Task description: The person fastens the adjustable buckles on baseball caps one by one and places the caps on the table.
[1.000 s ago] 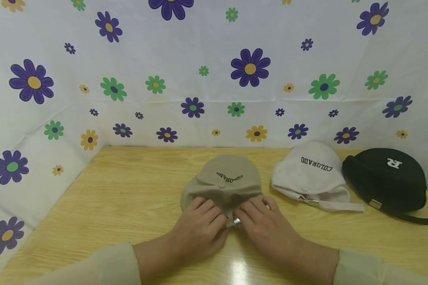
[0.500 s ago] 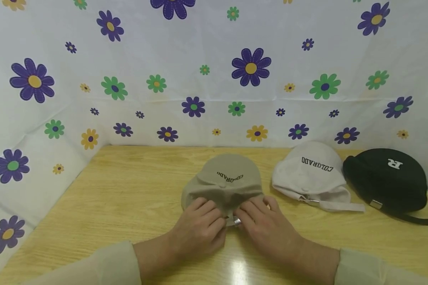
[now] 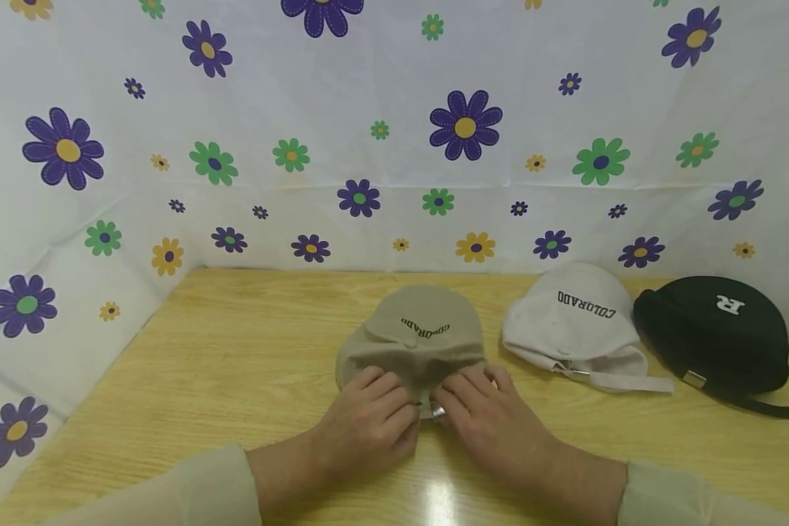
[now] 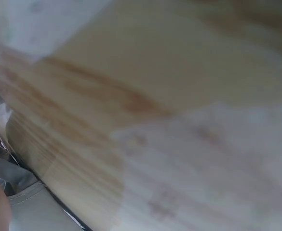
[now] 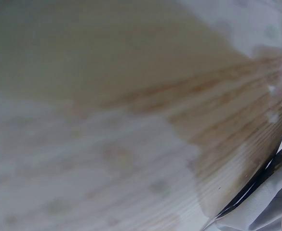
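A beige cap (image 3: 427,310) with dark COLORADO lettering sits at the middle of the table, its back opening toward the person. At that opening, my left hand (image 3: 367,422) pinches the left side of the strap with curled fingers. Opposite it, my right hand (image 3: 489,420) grips the strap's right side, beside a shiny metal buckle (image 3: 437,411). Only a short piece of strap shows between the hands; the fingertips are mostly hidden. In the left wrist view, cap fabric (image 4: 42,211) fills the lower left corner. The right wrist view catches cap fabric (image 5: 251,211) at lower right.
To the right lies an off-white COLORADO cap (image 3: 568,318), its strap end sticking out. Against it rests a black cap (image 3: 710,336) with a white R and a loose strap. A flowered cloth (image 3: 381,88) hangs behind the wooden table (image 3: 250,329).
Both hands keep nearly the same place at the beige cap's strap. The short strap piece and buckle between them have shifted slightly. The other caps have stayed put.
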### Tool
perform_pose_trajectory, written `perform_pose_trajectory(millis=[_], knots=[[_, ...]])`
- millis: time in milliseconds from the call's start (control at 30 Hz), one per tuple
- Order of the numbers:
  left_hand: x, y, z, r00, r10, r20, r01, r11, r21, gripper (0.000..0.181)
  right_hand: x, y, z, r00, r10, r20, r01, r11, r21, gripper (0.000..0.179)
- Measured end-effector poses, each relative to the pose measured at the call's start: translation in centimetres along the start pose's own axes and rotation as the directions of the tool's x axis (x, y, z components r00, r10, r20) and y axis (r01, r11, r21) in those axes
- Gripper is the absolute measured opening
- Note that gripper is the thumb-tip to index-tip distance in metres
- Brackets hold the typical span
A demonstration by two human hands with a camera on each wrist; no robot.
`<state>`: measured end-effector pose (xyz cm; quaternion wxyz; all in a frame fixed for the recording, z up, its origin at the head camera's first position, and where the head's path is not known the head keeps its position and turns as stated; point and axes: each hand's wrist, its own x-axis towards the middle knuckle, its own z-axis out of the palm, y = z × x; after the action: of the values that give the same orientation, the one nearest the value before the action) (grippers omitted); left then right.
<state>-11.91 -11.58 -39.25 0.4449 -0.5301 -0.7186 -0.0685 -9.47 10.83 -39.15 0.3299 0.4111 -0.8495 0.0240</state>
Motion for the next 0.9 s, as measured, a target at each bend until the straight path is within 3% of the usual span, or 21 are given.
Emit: perform_pose_trajectory(millis=[200, 500, 900], knots=[[0.13, -0.06, 0.1, 0.999, 0.021, -0.029, -0.021, 1.0, 0.004, 0.02, -0.02, 0.04, -0.04, 1.0, -0.009, 0.013, 0.009, 1.0, -0.006, 0.026], [0.09, 0.01, -0.05, 1.0, 0.016, 0.005, -0.016, 1.0, 0.002, 0.019, -0.09, 0.02, 0.0, 1.0, -0.009, 0.019, 0.009, 1.0, 0.01, 0.029], [0.09, 0.01, 0.11, 0.999, 0.036, -0.01, -0.036, 0.999, -0.023, 0.018, -0.05, -0.01, 0.13, 1.0, -0.023, -0.006, 0.023, 1.0, -0.007, 0.028]])
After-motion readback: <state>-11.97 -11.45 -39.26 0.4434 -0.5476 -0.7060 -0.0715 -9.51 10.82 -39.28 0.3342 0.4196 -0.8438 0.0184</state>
